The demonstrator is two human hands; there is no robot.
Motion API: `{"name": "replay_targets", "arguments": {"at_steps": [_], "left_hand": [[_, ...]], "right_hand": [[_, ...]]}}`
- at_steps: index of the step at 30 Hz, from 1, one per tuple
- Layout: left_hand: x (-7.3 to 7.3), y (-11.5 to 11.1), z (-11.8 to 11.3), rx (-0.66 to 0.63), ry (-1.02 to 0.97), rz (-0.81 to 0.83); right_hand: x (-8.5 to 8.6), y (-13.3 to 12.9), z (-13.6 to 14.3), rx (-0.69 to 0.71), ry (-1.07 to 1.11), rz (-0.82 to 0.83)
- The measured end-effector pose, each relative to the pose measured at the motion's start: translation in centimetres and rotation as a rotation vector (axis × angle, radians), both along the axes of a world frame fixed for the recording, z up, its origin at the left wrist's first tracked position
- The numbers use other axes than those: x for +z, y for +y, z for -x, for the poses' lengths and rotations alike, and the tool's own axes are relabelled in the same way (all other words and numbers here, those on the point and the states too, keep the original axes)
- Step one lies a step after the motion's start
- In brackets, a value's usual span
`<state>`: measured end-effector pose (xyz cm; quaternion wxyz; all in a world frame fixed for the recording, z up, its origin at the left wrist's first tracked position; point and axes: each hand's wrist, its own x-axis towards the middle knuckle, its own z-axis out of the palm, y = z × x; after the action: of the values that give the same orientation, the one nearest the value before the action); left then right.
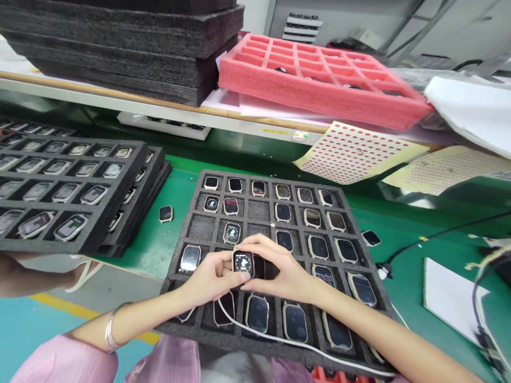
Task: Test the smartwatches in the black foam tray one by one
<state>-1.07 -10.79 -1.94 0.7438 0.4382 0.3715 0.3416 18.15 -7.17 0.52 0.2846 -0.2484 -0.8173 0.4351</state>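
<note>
A smartwatch [242,262] without a strap is held between my two hands, its lit screen facing me and showing a dial with a small figure. My left hand [211,276] grips it from the left, with the thumb at its lower edge. My right hand [281,266] closes on it from the right, thumb below and fingers at the top. A white cable [275,336] runs from beneath my left hand toward the lower right; its end is hidden. Under my hands lies a dark grey foam tray [257,211] with many watch bodies in its pockets, two with lit screens.
Stacked foam trays of watches [120,197] stand at the left. Single watches lie on the green bench, one left [165,214] and one right [371,238] of my tray. A shelf above bears black foam [120,48] and a pink foam tray [319,101]; sticker sheets [355,154] hang from it.
</note>
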Motion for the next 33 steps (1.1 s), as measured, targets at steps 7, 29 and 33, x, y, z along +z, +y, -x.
{"name": "replay_targets", "arguments": {"at_steps": [7,29,33], "left_hand": [[-0.4,0.0,0.1,-0.033,-0.033,-0.029],[-0.2,0.0,-0.1,-0.023,0.109,-0.078],[0.2,-0.1,-0.2,-0.013,0.082,-0.021]], "right_hand": [[0.8,-0.7,-0.1,-0.115,-0.173,-0.111],[-0.7,-1.4,0.5,-0.15,-0.244,-0.226],[-1.1,-1.6,0.7,-0.156,-0.181,-0.222]]}}
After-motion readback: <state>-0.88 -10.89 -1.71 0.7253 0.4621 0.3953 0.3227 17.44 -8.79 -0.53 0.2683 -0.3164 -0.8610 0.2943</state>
